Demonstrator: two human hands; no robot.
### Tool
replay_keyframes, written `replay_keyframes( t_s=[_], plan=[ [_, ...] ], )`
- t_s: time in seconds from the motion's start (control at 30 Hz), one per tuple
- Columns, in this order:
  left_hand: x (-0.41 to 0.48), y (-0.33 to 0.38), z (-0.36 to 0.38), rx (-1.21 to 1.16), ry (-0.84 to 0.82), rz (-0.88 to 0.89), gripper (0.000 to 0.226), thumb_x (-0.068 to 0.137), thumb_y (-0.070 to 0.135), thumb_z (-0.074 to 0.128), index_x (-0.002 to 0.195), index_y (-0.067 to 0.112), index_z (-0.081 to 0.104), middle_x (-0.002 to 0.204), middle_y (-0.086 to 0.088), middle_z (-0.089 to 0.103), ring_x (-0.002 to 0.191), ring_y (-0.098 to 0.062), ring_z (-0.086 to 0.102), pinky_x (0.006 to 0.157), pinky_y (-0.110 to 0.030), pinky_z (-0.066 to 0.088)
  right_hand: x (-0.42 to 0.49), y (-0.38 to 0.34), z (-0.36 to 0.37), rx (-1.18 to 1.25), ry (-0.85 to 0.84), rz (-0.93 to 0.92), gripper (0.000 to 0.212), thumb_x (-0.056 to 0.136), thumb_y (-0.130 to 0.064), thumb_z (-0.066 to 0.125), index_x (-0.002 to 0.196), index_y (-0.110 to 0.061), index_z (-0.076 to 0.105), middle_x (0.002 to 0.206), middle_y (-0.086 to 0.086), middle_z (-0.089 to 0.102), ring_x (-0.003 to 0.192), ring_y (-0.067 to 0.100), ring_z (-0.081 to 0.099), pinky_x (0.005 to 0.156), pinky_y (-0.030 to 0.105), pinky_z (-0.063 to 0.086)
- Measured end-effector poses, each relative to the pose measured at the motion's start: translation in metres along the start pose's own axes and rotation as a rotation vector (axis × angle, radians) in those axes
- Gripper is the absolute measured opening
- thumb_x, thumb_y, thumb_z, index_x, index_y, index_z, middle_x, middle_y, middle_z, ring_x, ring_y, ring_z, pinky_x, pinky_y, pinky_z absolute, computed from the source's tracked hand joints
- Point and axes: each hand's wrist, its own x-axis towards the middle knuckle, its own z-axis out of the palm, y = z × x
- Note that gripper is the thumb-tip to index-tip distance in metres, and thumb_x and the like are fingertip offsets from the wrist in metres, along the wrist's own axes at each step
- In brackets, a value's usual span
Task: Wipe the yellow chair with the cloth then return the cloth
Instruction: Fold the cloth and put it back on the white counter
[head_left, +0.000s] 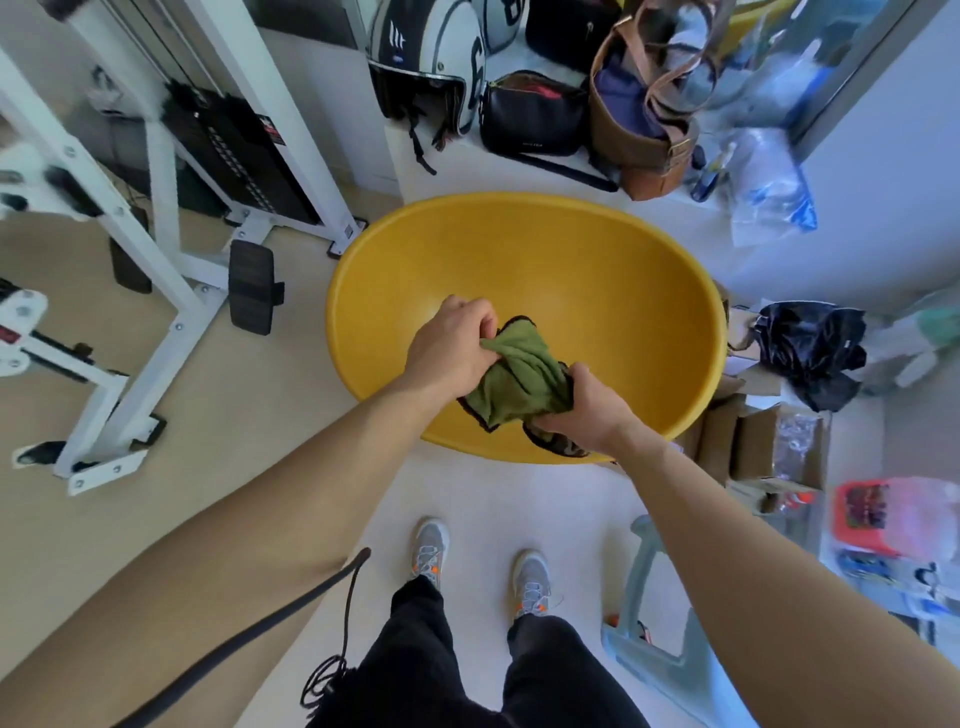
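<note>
The yellow chair (561, 260) is a round bowl-shaped shell that fills the middle of the head view, right in front of my feet. A green cloth with a dark trim (517, 382) is bunched over the chair's near part. My left hand (451, 345) pinches the cloth's upper left end. My right hand (584, 410) grips its lower right end, near the chair's front rim. The cloth is stretched between the two hands. Its lower edge is partly hidden under my right hand.
A white exercise machine frame (156, 249) stands on the left. A helmet (431, 62), a black bag (530, 117) and a brown bag (644, 109) sit behind the chair. Cardboard boxes (763, 447), a black plastic bag (813, 348) and a pale blue stool (660, 618) crowd the right.
</note>
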Motion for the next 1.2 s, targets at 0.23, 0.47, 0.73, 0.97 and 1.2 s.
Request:
replay_keyframes(
  t_s=[0.23,0.47,0.73,0.97,1.2],
  plan=[
    [-0.026,0.04,-0.037,-0.414,-0.028,-0.043,0.026,0.076,0.005,0.064,0.083,0.028,0.054,0.097,0.002,0.064,0.085,-0.018,0.057,0.071,-0.031,0.046,-0.033,-0.012,-0.038,0.177,0.138,-0.177,0.011,0.089,-0.018,0.065,0.087,-0.011,0.057,0.085,0.001,0.053,0.078,0.019,0.049,0.068,0.034,0.039],
    [-0.049,0.039,-0.07,-0.967,-0.348,-0.223,0.055,0.082,0.046,0.075,0.125,0.013,0.066,0.118,-0.008,0.072,0.111,-0.023,0.068,0.103,-0.041,0.049,-0.065,-0.075,-0.084,0.561,0.076,-0.42,0.02,0.091,0.001,0.06,0.088,-0.017,0.067,0.078,-0.011,0.068,0.077,0.01,0.064,0.07,0.023,0.052],
    [-0.06,0.034,-0.099,-1.088,-0.115,-0.134,0.019,0.091,0.022,0.069,0.109,0.017,0.068,0.106,-0.005,0.076,0.101,-0.024,0.072,0.09,-0.039,0.057,-0.08,-0.141,-0.113,0.42,-0.196,-0.292,0.036,0.09,-0.047,0.067,0.092,-0.011,0.074,0.083,0.003,0.077,0.075,0.021,0.074,0.069,0.031,0.058],
    [-0.055,0.057,-0.104,-0.754,0.086,-0.036,0.025,0.078,0.032,0.082,0.08,0.014,0.064,0.071,0.008,0.068,0.063,-0.005,0.063,0.06,-0.022,0.05,-0.067,-0.166,-0.1,0.0,0.305,-0.464,0.027,0.099,-0.034,0.055,0.078,-0.017,0.057,0.068,-0.003,0.056,0.066,0.02,0.052,0.057,0.034,0.038],
    [-0.058,0.029,-0.09,-0.779,-0.113,0.026,0.022,0.078,0.018,0.083,0.095,0.026,0.072,0.089,0.013,0.076,0.084,0.0,0.071,0.069,-0.014,0.051,-0.098,-0.205,-0.122,0.816,0.229,-0.598,0.021,0.098,-0.017,0.061,0.084,-0.002,0.059,0.073,0.01,0.052,0.068,0.02,0.053,0.064,0.032,0.045]
  ],
)
